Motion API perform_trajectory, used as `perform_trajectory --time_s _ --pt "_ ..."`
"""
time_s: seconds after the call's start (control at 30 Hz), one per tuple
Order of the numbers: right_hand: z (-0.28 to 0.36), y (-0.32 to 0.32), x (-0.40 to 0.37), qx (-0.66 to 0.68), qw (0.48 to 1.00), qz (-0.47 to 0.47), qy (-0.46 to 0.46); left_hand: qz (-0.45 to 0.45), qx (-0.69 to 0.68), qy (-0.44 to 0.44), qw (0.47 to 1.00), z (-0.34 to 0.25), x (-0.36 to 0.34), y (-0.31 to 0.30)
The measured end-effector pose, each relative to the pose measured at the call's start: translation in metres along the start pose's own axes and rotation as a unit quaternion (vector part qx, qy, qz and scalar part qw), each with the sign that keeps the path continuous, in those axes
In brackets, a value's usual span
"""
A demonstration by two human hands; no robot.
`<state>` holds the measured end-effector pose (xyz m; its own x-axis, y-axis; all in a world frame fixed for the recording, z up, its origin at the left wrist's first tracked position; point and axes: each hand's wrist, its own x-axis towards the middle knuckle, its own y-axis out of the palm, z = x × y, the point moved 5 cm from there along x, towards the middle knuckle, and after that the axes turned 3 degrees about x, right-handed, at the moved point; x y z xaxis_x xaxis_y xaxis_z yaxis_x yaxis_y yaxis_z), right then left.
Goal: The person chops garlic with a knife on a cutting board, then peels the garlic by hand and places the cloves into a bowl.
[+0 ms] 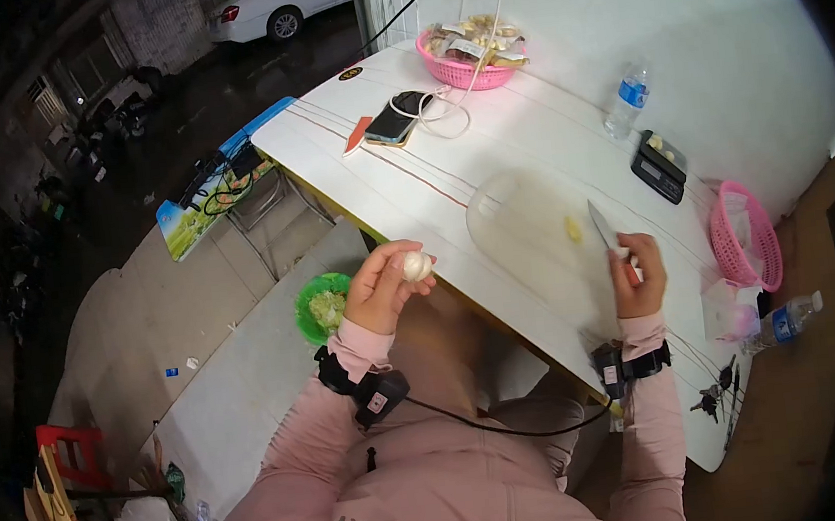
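A whitish garlic bulb (417,266) is pinched in the fingertips of my left hand (378,292), just off the table's near edge. My right hand (643,277) is closed around the handle of a knife (602,225), whose blade points away from me over the cutting board. Some orange-red of the handle shows below the fingers. The translucent cutting board (516,236) lies flat on the white table, and a small yellowish piece (572,229) rests on it, left of the blade.
Below my left hand, a green bowl (307,316) holds pale scraps. On the table (370,180) are a phone (398,119) with a cable, a filled pink basket (460,74), a water bottle (628,100), a black scale (659,169), another pink basket (728,246) and keys (712,395).
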<state>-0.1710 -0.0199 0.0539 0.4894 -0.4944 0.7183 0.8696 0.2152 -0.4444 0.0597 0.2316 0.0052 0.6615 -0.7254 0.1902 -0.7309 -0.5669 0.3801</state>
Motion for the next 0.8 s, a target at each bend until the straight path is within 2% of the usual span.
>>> perform_trajectory --time_s 0.13,0.27,0.37,0.43,0.53,0.67,0.77,0.8 --pt "0.072 0.063 0.008 0.085 0.977 0.19 -0.053 -0.001 -0.013 -0.019 1.0 0.001 -0.003 -0.005" --pt "0.113 0.136 -0.002 0.207 0.919 0.335 -0.025 0.009 -0.031 -0.032 0.999 0.009 -0.004 -0.01" --pt "0.131 0.177 -0.008 0.247 0.905 0.343 -0.054 -0.043 -0.069 0.005 0.997 0.018 -0.005 -0.023" --pt "0.131 0.198 -0.013 0.26 0.901 0.345 -0.048 -0.062 -0.036 -0.041 0.997 0.026 -0.009 -0.037" --pt "0.121 0.222 -0.02 0.281 0.891 0.354 -0.034 -0.1 0.015 -0.037 0.994 0.023 -0.011 -0.047" --pt "0.113 0.232 -0.024 0.312 0.871 0.379 -0.002 -0.116 0.038 -0.068 0.99 0.032 -0.013 -0.065" --pt "0.106 0.236 -0.026 0.367 0.854 0.365 0.045 -0.123 -0.036 -0.102 0.987 0.033 -0.014 -0.064" --pt "0.103 0.235 -0.026 0.367 0.853 0.366 0.05 -0.1 0.01 -0.104 0.989 0.03 -0.014 -0.061"
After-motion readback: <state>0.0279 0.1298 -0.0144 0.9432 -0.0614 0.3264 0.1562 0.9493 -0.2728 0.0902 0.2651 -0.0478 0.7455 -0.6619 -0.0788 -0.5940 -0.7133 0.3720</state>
